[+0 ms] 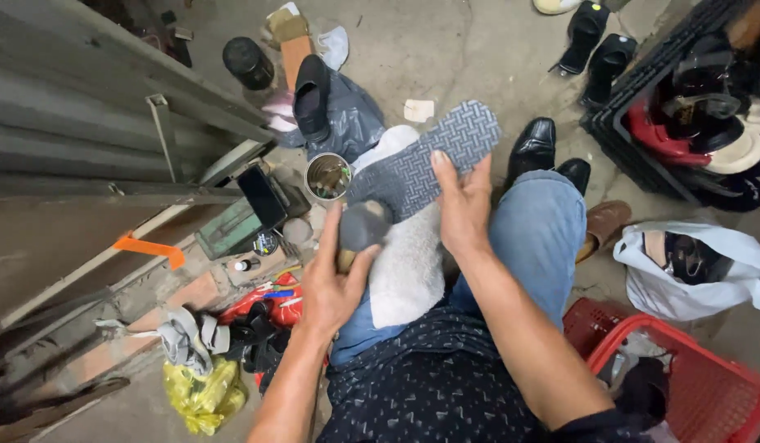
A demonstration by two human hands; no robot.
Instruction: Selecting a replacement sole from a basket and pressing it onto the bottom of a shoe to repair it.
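Note:
My right hand (pixel 464 205) presses down on a grey shoe sole (pixel 429 160) with a woven tread pattern, held sole-up over a white cloth (pixel 409 262) on my lap. My left hand (pixel 335 279) grips a hammer with a round dark head (pixel 365 226) and a wooden handle, its head resting at the sole's near end. I sit with blue jeans (pixel 540 234) and a dark patterned shirt.
A tin can (pixel 327 176) of small items stands beside a phone (pixel 261 197) and a green box. Black shoes (pixel 544 148) lie on the concrete floor; a black crate (pixel 642 115) of shoes at right, red basket (pixel 691 377), white bag (pixel 708 271), yellow bag (pixel 204 398).

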